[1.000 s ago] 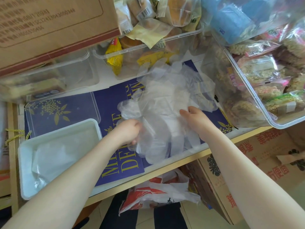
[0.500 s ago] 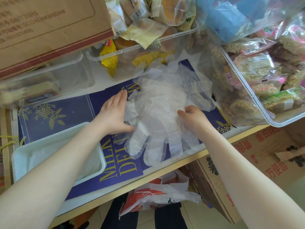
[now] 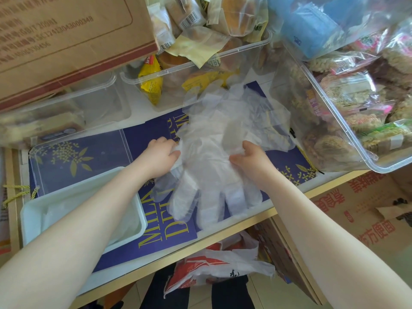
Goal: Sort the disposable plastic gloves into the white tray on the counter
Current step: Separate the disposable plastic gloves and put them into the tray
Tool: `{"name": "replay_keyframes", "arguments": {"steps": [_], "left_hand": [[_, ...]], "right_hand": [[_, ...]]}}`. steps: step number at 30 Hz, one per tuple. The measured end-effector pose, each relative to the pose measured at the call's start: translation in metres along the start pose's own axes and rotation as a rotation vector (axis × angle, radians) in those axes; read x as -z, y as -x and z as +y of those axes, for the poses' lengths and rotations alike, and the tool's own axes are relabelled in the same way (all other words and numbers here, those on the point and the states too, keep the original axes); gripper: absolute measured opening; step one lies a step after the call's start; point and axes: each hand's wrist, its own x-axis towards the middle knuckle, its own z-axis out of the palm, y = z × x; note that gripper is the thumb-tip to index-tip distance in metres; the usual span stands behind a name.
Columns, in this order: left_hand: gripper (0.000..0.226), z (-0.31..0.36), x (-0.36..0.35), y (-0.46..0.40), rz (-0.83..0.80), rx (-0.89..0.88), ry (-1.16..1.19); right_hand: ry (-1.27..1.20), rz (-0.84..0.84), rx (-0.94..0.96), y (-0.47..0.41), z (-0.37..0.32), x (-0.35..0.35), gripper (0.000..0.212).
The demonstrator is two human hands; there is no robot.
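A loose pile of clear disposable plastic gloves [image 3: 214,152] lies on the blue printed counter surface, glove fingers pointing toward me. My left hand [image 3: 159,156] grips the pile's left edge with curled fingers. My right hand [image 3: 250,158] pinches the plastic at the pile's right side. The white tray [image 3: 31,217] sits at the lower left under my left forearm, with some thin clear plastic lying inside it.
Clear bins of packaged snacks [image 3: 200,54] stand behind the pile, and a large bin of noodle packs [image 3: 347,112] crowds the right. A cardboard box [image 3: 66,36] overhangs the back left. The counter's wooden front edge [image 3: 200,244] runs below the gloves; boxes and a bag sit on the floor.
My left hand went from lying flat beside the pile to curling onto its left edge. The right hand stays on the pile's right side. The view shifted slightly.
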Motion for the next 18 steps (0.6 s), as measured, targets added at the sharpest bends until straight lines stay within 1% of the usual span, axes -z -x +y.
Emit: {"name": "replay_keyframes", "arguments": {"steps": [1,2,3,4,5,6,7,9,10,12,15,18], "left_hand": [[0.017,-0.001,0.002,0.001,0.019,-0.012,0.064],[0.013,-0.002,0.004,0.002,0.047,-0.022,0.169],[0.008,-0.002,0.007,0.005,0.053,-0.019,0.321],[0.012,0.0,0.01,0.008,0.034,-0.006,0.499],[0.023,0.001,0.014,0.011,-0.007,0.001,0.667],[0.034,0.002,0.018,0.012,-0.056,-0.011,0.786],[0.047,0.003,0.022,0.013,-0.112,-0.04,0.846],[0.07,0.004,0.029,0.015,-0.263,-0.138,0.888],[0.074,0.004,0.031,0.016,-0.331,-0.169,0.89],[0.07,0.006,0.035,0.018,-0.417,-0.202,0.889],[0.058,0.009,0.04,0.024,-0.367,-0.274,0.861],[0.052,0.01,0.05,0.036,-0.324,-0.348,0.952]], "right_hand": [[-0.034,-0.005,0.038,0.001,0.001,0.004,0.02],[-0.105,-0.027,0.077,0.003,0.0,0.009,0.012],[-0.186,-0.07,0.109,0.006,-0.001,0.015,0.01],[-0.249,-0.117,0.137,0.008,-0.002,0.021,0.015],[-0.295,-0.164,0.16,0.011,-0.003,0.027,0.019],[-0.336,-0.209,0.18,0.012,-0.002,0.032,0.023],[-0.373,-0.251,0.198,0.013,-0.001,0.038,0.025],[-0.415,-0.31,0.215,0.016,-0.002,0.045,0.029],[-0.451,-0.33,0.214,0.017,-0.003,0.047,0.029],[-0.545,-0.358,0.19,0.019,-0.007,0.05,0.028],[-0.607,-0.395,0.165,0.022,-0.009,0.052,0.027],[-0.618,-0.47,0.171,0.023,-0.01,0.054,0.028]]}}
